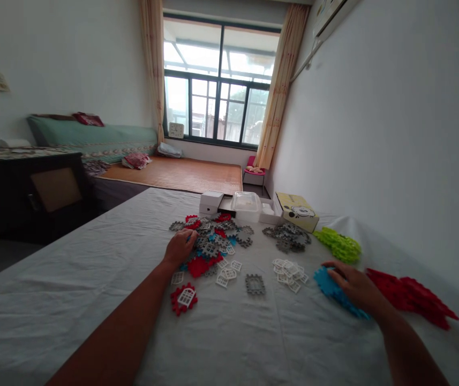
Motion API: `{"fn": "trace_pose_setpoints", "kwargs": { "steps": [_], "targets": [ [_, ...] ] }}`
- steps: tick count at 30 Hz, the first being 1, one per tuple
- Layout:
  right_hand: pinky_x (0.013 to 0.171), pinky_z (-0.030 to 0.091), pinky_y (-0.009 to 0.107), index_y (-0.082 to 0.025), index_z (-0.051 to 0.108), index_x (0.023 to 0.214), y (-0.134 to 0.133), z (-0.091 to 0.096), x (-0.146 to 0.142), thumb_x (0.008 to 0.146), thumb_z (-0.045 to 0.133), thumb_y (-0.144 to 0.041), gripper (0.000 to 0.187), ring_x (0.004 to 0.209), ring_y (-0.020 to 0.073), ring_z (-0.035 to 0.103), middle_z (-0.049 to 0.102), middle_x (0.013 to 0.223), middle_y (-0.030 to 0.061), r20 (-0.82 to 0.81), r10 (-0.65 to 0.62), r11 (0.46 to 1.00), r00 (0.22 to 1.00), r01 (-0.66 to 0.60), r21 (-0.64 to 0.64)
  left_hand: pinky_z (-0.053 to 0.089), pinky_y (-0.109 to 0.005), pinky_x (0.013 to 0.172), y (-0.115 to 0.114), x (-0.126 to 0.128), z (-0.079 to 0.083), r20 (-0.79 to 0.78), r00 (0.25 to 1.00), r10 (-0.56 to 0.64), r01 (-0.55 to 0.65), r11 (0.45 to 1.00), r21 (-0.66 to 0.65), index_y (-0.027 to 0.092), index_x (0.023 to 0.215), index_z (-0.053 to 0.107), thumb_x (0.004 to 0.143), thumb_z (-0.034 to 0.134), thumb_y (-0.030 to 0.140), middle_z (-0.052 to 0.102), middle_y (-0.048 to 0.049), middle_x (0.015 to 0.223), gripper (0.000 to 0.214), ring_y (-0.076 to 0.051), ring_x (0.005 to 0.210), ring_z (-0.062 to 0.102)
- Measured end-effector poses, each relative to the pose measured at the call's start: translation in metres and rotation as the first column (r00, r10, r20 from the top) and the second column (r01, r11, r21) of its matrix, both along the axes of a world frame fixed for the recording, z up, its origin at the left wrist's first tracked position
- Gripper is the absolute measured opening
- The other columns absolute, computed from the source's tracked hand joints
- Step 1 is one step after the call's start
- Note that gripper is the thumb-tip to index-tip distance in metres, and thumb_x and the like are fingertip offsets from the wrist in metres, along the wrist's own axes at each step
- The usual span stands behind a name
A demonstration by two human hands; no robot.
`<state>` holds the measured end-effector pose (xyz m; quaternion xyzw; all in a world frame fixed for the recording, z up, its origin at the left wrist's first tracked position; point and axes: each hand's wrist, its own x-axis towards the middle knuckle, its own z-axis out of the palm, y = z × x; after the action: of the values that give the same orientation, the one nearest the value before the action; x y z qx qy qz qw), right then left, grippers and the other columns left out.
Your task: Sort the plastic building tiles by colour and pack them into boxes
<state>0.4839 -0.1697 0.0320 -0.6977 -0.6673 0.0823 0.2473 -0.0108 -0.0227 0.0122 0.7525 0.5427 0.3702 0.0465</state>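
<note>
My left hand [180, 246] reaches into a mixed heap of grey, red and blue interlocking tiles [213, 238] on a white sheet, its fingers curled down among the pieces. My right hand [355, 287] lies flat with fingers stretched out on a pile of blue tiles [328, 284]. A red tile with a white window insert [183, 298] lies near my left forearm, and a single grey tile [255, 284] sits between my hands. Small white window pieces [289, 271] are scattered left of the blue pile.
Sorted piles lie to the right: grey tiles [289, 236], lime green tiles [339, 245], red tiles [408, 297]. White boxes [211, 202], a clear plastic container [246, 205] and a yellow box [296, 210] stand at the far edge. A white wall [393, 134] runs close on the right.
</note>
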Motion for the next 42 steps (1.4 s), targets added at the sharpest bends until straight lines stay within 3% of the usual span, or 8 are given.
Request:
{"fn": "trace_pose_setpoints", "kwargs": {
  "steps": [6,9,12,15,22,29,36,42],
  "targets": [
    [0.093,0.043,0.046,-0.018,0.068,0.104,-0.006,0.003,-0.020,0.084,0.042,-0.038,0.038,0.101,0.0296,0.060,0.068,0.107,0.0126,0.347,-0.120,0.981,0.930,0.057,0.188,0.043,-0.031,0.085,-0.002,0.004,0.000,-0.023,1.000,-0.015,0.016,1.000,0.011,0.019,0.083,0.067,0.091,0.033,0.038,0.068,-0.0077,0.092,0.039,-0.021,0.093,0.060],
    [0.091,0.046,0.039,-0.019,0.066,0.107,-0.001,0.017,-0.091,0.087,0.043,-0.032,0.033,0.101,0.0248,0.059,0.068,0.107,0.0106,0.295,0.144,0.975,0.945,-0.186,0.121,0.043,-0.030,0.085,-0.003,0.003,-0.001,-0.025,1.000,-0.013,0.014,1.000,0.015,0.020,0.082,0.066,0.091,0.033,0.037,0.069,-0.0068,0.092,0.038,-0.021,0.092,0.060],
    [0.094,0.044,0.038,-0.025,0.061,0.116,0.001,0.019,-0.158,0.084,0.054,-0.030,0.034,0.109,0.0245,0.055,0.064,0.117,0.0055,0.264,0.505,0.855,0.822,-0.518,-0.022,0.044,-0.030,0.083,-0.004,0.002,-0.002,-0.030,1.000,-0.009,0.009,1.000,0.016,0.021,0.081,0.066,0.091,0.033,0.036,0.069,-0.0061,0.089,0.038,-0.020,0.090,0.060],
    [0.092,0.046,0.038,-0.026,0.060,0.118,0.005,0.007,-0.192,0.081,0.059,-0.025,0.037,0.108,0.0269,0.056,0.063,0.119,0.0058,0.349,0.567,0.808,0.746,-0.587,-0.059,0.043,-0.030,0.082,-0.005,0.003,-0.001,-0.037,0.999,-0.004,0.005,1.000,0.014,0.021,0.081,0.066,0.091,0.033,0.036,0.068,-0.0060,0.088,0.038,-0.020,0.089,0.060],
    [0.069,0.049,0.028,-0.020,0.061,0.109,0.061,-0.001,-0.158,0.093,0.036,-0.026,0.030,0.076,0.0200,0.066,0.071,0.083,0.0069,0.408,0.270,0.936,0.872,-0.336,0.100,0.043,-0.029,0.083,-0.005,0.004,0.000,-0.014,1.000,0.002,-0.002,1.000,0.009,0.020,0.080,0.065,0.092,0.034,0.034,0.068,-0.0061,0.088,0.036,-0.020,0.090,0.060],
    [0.084,0.046,0.035,-0.013,0.060,0.111,0.130,0.034,-0.111,0.088,0.047,-0.029,0.031,0.099,0.0261,0.062,0.067,0.107,0.0160,0.341,-0.066,0.977,0.938,-0.008,0.213,0.042,-0.029,0.082,-0.004,0.005,-0.001,-0.011,1.000,0.002,-0.002,1.000,0.015,0.020,0.078,0.065,0.092,0.035,0.032,0.067,-0.0057,0.085,0.034,-0.019,0.088,0.060],
    [0.087,0.045,0.030,-0.024,0.063,0.110,0.076,0.010,-0.211,0.087,0.052,-0.027,0.026,0.098,0.0182,0.059,0.067,0.108,0.0046,0.248,0.544,0.826,0.802,-0.564,0.014,0.043,-0.029,0.083,-0.006,0.007,0.003,-0.005,1.000,-0.011,0.011,1.000,0.011,0.020,0.078,0.065,0.091,0.036,0.032,0.067,-0.0060,0.085,0.035,-0.019,0.088,0.060],
    [0.087,0.045,0.028,-0.022,0.065,0.105,0.058,-0.007,-0.236,0.090,0.045,-0.016,0.026,0.097,0.0175,0.058,0.069,0.103,0.0058,0.355,0.547,0.814,0.758,-0.581,-0.013,0.043,-0.029,0.081,-0.006,0.005,0.001,-0.013,1.000,-0.008,0.008,1.000,0.003,0.021,0.082,0.067,0.091,0.034,0.034,0.068,-0.0057,0.089,0.036,-0.019,0.089,0.060]
  ]
}}
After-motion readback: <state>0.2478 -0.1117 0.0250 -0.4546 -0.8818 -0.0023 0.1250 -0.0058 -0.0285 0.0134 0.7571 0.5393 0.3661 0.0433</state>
